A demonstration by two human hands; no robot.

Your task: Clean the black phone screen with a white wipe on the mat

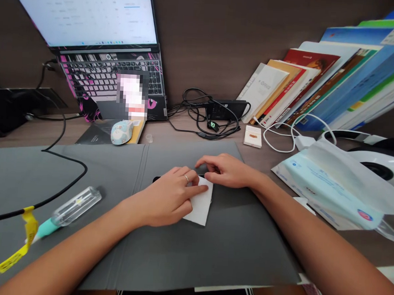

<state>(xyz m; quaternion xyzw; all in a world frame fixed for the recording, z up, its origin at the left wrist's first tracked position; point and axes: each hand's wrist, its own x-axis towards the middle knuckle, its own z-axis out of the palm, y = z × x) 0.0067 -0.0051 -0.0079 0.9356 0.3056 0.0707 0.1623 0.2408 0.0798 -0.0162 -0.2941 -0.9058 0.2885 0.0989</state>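
Observation:
A folded white tissue [200,210] lies flat near the middle of the grey desk mat [245,238]. My left hand [171,194], with a ring on one finger, rests over it. Its index finger stretches across the tissue and the other fingers curl and press down on it. Beneath the hand and tissue is a thin dark object [156,179]; only small bits of its edge show, so its kind is unclear. My right hand [227,170] is at the tissue's upper right corner, thumb tip beside it, index finger bent and apart from the thumb.
A clear bottle with a teal neck [76,206] lies at left beside a black cable [72,185] with a yellow tag. Behind are a laptop [111,72], a mouse [121,132] and a charger [225,111]. Leaning books [299,78] and a tissue pack [330,189] are at right.

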